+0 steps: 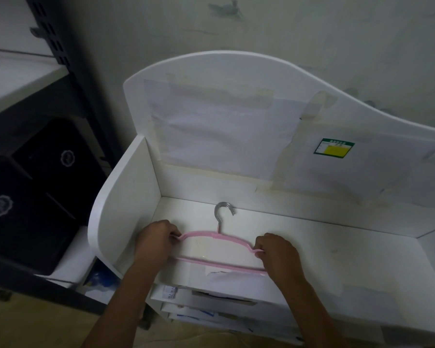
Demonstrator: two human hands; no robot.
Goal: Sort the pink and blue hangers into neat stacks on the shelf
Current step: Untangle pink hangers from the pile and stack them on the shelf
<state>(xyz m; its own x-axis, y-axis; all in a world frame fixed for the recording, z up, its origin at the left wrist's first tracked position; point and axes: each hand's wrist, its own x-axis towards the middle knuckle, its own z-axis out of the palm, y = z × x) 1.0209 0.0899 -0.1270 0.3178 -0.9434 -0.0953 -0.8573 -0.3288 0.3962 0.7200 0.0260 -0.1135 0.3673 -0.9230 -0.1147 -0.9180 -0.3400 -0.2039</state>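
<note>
Currently we grip the pink hangers (203, 234) on the shelf (337, 247): left hand (155, 238) and right hand (278, 252) each clamped on one end.

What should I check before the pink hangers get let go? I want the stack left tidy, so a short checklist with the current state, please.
1. Both ends held: ok. The left hand and right hand each grip one shoulder of the pink hangers.
2. Hooks lined up: ok. The metal hooks sit bunched together, pointing at the back panel.
3. Stack resting flat on the shelf: cannot tell; it may be slightly lifted.
4. Room to the left side wall: ok, a gap shows.
5. Blue hangers sorted: cannot tell; none are in view.
</note>
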